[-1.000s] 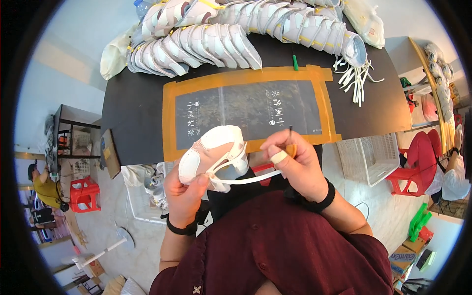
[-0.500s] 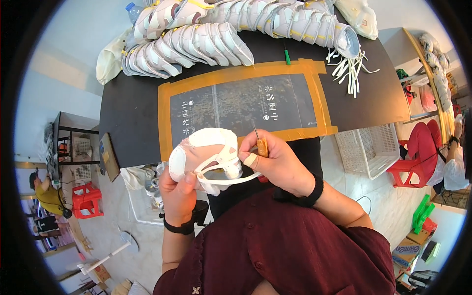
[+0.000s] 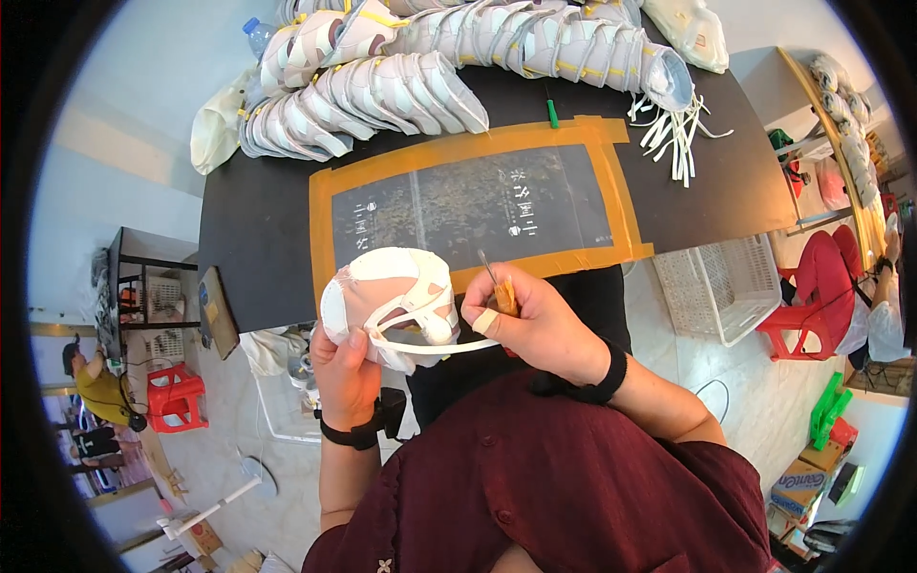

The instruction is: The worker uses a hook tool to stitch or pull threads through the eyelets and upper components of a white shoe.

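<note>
Shoe upper (image 3: 375, 294) partly behind left hand (image 3: 346, 384)

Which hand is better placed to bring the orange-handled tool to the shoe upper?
Likely the right hand: it holds the orange-handled tool, and the white strip runs to it, while the left hand grips the shoe upper.

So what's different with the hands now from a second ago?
The right hand moved left, closer to the white-and-pink shoe piece, and its brown-handled tool now leans left. Nothing was taken or let go: the left hand still holds the shoe piece, and the white strip still runs to the right hand. The stacked shoe pieces stayed put.
</note>
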Tool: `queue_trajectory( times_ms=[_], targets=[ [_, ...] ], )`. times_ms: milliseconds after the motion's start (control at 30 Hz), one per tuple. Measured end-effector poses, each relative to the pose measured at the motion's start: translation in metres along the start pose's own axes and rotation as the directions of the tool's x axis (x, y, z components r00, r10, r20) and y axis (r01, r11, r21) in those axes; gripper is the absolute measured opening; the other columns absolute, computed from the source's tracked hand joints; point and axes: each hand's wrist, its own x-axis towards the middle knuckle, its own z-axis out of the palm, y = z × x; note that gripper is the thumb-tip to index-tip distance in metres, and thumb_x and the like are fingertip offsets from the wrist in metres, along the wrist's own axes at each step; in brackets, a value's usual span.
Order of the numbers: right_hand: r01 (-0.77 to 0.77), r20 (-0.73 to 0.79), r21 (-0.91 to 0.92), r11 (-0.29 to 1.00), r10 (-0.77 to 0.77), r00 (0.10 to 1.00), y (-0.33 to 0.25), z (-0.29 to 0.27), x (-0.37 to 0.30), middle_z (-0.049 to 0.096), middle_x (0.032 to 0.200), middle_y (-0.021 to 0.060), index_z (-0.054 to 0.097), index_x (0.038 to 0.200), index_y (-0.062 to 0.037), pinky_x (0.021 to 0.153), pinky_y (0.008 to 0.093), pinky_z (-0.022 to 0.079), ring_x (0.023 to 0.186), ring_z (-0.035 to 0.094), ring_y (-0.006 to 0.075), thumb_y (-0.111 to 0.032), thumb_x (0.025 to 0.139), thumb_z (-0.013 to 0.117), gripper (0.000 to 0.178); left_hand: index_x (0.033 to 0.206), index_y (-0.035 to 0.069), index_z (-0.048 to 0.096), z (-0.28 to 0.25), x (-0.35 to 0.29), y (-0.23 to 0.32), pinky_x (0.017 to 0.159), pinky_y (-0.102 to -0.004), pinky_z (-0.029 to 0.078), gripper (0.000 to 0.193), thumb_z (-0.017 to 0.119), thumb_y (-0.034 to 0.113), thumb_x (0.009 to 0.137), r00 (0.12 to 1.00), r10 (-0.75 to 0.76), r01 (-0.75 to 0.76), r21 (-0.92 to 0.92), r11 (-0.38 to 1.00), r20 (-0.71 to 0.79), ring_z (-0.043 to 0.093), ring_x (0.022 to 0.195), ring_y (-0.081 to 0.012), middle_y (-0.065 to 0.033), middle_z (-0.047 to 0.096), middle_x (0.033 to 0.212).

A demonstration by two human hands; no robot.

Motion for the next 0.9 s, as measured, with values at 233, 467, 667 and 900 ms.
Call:
queue_trajectory(
  times_ms=[233,467,667,900],
  targets=[
    [0.505,0.105,-0.602,0.618,-0.566,0.818,-0.02,-0.01,0.012,0.061,0.087,0.0088,0.062,0.092,-0.0054,0.074,0.034,0.05,0.083,0.061,0.0263,-0.005,0.083,0.069,0.011,0.117,-0.002,0.06,0.003,0.011,0.029,0.085,-0.0335,0.053,0.029,0.064,0.009,0.09,0.982,-0.182,0.169,0.208,0.963,0.048,0.065,0.094,-0.0159,-0.0083,0.067,0.107],
    [0.322,0.254,-0.688,0.65,-0.2,0.946,-0.012,0.011,0.009,0.059,0.081,0.0083,0.065,0.09,-0.0078,0.069,0.0349,0.047,0.074,0.058,0.024,-0.022,0.086,0.074,0.017,0.105,-0.002,0.067,0.038,0.037,0.068,0.069,-0.0223,0.048,0.02,0.068,0.014,0.092,0.877,-0.478,0.361,0.59,0.722,0.048,0.059,0.079,-0.0051,-0.0003,0.067,0.088],
    [0.33,0.324,-0.521,0.787,-0.175,0.93,-0.008,0.0,0.013,0.062,0.09,0.0127,0.063,0.096,-0.0046,0.074,0.0374,0.049,0.081,0.062,0.0281,-0.025,0.086,0.072,0.024,0.1,-0.002,0.067,0.037,0.048,0.08,0.069,-0.022,0.048,0.019,0.068,0.016,0.092,0.844,-0.529,0.34,0.678,0.651,0.085,0.059,0.079,-0.0046,0.0002,0.067,0.087],
    [0.188,0.26,-0.398,0.898,-0.086,0.962,-0.026,-0.02,0.042,0.059,0.097,0.0011,0.062,0.115,-0.0039,0.076,0.0262,0.047,0.087,0.054,0.0085,-0.028,0.089,0.073,0.038,0.104,0.0,0.067,0.031,0.059,0.085,0.067,-0.0218,0.048,0.021,0.068,0.017,0.092,0.713,-0.699,0.557,0.558,0.615,0.057,0.06,0.075,-0.0043,0.0005,0.067,0.088]
  ],
)
